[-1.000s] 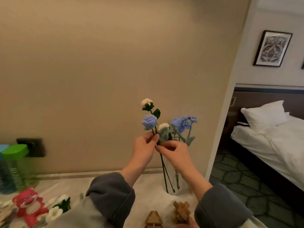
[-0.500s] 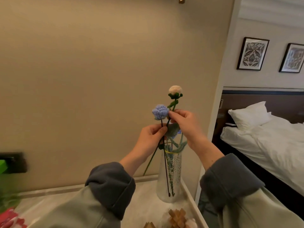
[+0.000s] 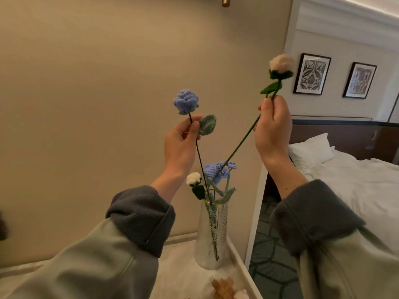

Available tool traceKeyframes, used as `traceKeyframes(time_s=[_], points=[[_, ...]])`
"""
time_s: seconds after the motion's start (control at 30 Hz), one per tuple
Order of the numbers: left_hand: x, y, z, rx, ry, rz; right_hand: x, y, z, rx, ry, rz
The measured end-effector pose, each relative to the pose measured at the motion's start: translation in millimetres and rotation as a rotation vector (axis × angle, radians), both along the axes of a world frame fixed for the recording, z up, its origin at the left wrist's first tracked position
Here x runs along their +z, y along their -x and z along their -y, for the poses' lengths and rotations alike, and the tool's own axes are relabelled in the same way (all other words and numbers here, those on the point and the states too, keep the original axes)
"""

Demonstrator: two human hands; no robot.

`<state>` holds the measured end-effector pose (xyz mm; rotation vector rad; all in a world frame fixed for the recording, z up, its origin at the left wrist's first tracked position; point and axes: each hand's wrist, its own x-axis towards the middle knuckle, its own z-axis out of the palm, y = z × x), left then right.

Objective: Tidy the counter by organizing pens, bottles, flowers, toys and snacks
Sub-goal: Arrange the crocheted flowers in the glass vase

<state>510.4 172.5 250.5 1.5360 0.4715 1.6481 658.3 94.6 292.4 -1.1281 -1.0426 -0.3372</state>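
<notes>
A tall frosted glass vase (image 3: 212, 238) stands at the right end of the pale counter (image 3: 181, 275). A blue knitted flower (image 3: 213, 171) and a small white one (image 3: 193, 178) sit in it. My left hand (image 3: 180, 145) pinches the stem of a blue crochet rose (image 3: 185, 101), whose lower end reaches into the vase mouth. My right hand (image 3: 272, 128) grips the stem of a cream crochet rose (image 3: 280, 63), raised and tilted to the right, its lower tip just above the vase flowers.
A small wooden puzzle toy (image 3: 224, 287) lies on the counter in front of the vase. The counter ends at a white wall edge (image 3: 257, 212) right of the vase. Beyond it are patterned carpet and a bed (image 3: 349, 175). A beige wall stands behind.
Both hands have risen and moved apart. The right hand has drawn the cream rose up and to the right, out of the vase. The view has swung right, so the bottles and red toy are gone.
</notes>
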Motion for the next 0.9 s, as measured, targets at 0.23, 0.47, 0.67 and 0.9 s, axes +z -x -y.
traceKeyframes(time_s=[0.23, 0.47, 0.67, 0.9], points=[[7, -2, 0, 0.018, -0.033, 0.055, -46, 3, -16, -0.118, 0.222, 0.198], [-26, -14, -7, -0.017, -0.014, -0.077, -84, 2, -31, -0.084, 0.320, 0.264], [-60, -25, -21, -0.025, 0.035, -0.243, -107, 1, -43, -0.160, 0.422, 0.381], [-115, -24, -37, 0.047, 0.118, -0.483, -150, -15, -55, -0.345, 0.852, 0.447]])
